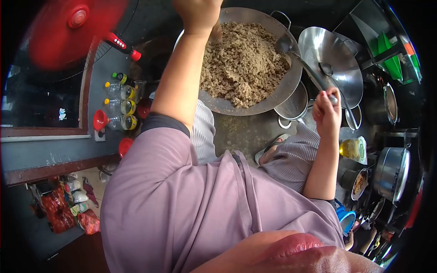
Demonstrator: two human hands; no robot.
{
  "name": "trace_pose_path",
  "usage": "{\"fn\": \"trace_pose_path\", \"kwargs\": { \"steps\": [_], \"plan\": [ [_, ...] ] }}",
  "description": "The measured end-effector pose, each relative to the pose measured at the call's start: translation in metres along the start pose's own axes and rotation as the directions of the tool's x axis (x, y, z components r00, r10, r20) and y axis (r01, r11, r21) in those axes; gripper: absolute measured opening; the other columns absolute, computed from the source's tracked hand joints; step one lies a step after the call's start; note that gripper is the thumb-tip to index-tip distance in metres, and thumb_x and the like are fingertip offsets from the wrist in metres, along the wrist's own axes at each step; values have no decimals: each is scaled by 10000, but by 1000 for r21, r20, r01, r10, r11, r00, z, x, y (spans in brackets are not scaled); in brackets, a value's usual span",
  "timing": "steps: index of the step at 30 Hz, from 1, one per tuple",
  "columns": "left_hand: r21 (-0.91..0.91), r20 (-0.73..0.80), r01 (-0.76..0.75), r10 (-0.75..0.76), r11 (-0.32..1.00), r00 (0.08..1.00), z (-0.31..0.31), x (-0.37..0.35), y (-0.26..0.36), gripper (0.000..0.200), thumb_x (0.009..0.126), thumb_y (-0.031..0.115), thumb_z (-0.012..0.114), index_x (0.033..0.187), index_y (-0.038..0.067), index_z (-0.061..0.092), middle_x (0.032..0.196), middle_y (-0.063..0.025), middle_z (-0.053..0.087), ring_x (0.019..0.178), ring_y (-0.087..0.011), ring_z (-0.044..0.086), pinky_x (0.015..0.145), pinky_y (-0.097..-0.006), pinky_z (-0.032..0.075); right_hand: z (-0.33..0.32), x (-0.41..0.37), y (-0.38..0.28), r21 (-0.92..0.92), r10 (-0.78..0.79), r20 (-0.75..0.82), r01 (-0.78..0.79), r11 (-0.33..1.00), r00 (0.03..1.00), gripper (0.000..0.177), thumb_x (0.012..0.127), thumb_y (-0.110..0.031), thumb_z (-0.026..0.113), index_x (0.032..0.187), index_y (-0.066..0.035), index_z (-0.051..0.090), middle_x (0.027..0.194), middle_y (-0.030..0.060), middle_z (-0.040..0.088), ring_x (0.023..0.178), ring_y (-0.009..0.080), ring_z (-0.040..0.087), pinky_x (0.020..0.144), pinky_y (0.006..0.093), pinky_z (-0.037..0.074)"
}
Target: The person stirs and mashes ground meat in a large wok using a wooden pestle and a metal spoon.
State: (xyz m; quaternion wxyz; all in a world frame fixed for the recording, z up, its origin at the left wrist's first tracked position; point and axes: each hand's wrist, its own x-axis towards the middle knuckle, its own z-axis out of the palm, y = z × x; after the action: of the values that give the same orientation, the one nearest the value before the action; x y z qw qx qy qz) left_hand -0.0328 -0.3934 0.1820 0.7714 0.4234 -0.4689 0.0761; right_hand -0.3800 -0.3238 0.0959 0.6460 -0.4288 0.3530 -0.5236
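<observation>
A wide metal wok [268, 105] holds a large heap of crumbly brown food [243, 63]. Over the wok's left side reaches my left hand [198, 16], cut off by the top edge, its fingers mostly hidden. My right hand [327, 111] is closed around the long handle of a metal ladle [284, 44], whose bowl rests at the right side of the heap. To the right, a second, shiny wok [318, 41] has another dark ladle [326, 68] lying in it.
Left: red fan [78, 16], bottles with yellow caps [114, 107], red funnel [100, 120]. Right: oil container [351, 149], small pot with food [359, 183], large metal pot [390, 174], blue basin [348, 220]. A strainer [293, 102] lies below the wok. Parts of another person show at lower right.
</observation>
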Motion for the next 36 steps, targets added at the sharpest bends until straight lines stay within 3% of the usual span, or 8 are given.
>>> {"fn": "trace_pose_path", "kwargs": {
  "steps": [3,7,9,18,22,23,31,36],
  "plan": [
    [-165,160,131,-104,978,982,-4,13,37,98,730,93,674,735,54,584,710,-22,614,658,-155,597,612,-341,471,-12,1,2,102,-13,10,12,995,1000,147,968,-93,550,972,-147,414,624,-30,377,440,55,309,369,203,251],
    [317,77,118,-149,941,986,5,-53,-134,150,741,145,661,778,23,581,694,-70,592,645,-258,575,648,-416,460,2,2,13,-40,1,58,1,999,998,163,962,-105,571,997,-119,412,605,-24,410,429,66,336,375,221,264],
    [134,59,316,-326,939,943,4,-47,-108,160,736,153,669,784,32,576,698,-71,584,646,-252,568,652,-414,457,7,0,18,-133,2,75,8,991,997,183,957,-109,584,1007,-111,408,596,-28,416,431,63,354,376,216,278],
    [-282,21,-5,11,959,1000,15,2,28,57,770,60,638,751,62,584,710,-40,600,664,-181,594,633,-367,480,17,-2,18,-219,68,103,-44,975,992,244,947,-150,623,1004,-109,389,538,-40,413,417,49,353,376,203,307],
    [268,-62,-59,78,962,995,19,-54,-135,173,724,164,661,773,25,569,716,-92,610,695,-281,592,669,-436,464,19,-2,24,-243,78,105,-50,969,991,242,944,-149,628,996,-112,395,537,-40,418,413,51,368,382,202,304],
    [208,60,269,-287,940,956,14,-44,-130,182,720,164,664,777,22,565,724,-97,602,691,-276,590,672,-423,471,19,-2,25,-247,80,105,-52,968,991,241,943,-148,628,996,-111,395,540,-39,421,413,52,372,382,204,306],
    [-304,19,-1,7,953,1000,16,1,9,84,780,94,645,775,62,567,725,-33,597,664,-157,583,634,-351,481,21,-3,20,-266,89,92,-62,962,992,233,949,-144,616,985,-108,388,549,-40,423,416,49,368,374,205,310],
    [116,28,263,-267,958,963,16,-50,-141,140,768,139,655,731,72,537,688,-31,568,712,-173,584,685,-356,469,24,-2,27,-310,107,108,-69,948,988,237,939,-126,626,994,-112,396,554,-43,421,425,48,382,379,215,325]
  ]
}}
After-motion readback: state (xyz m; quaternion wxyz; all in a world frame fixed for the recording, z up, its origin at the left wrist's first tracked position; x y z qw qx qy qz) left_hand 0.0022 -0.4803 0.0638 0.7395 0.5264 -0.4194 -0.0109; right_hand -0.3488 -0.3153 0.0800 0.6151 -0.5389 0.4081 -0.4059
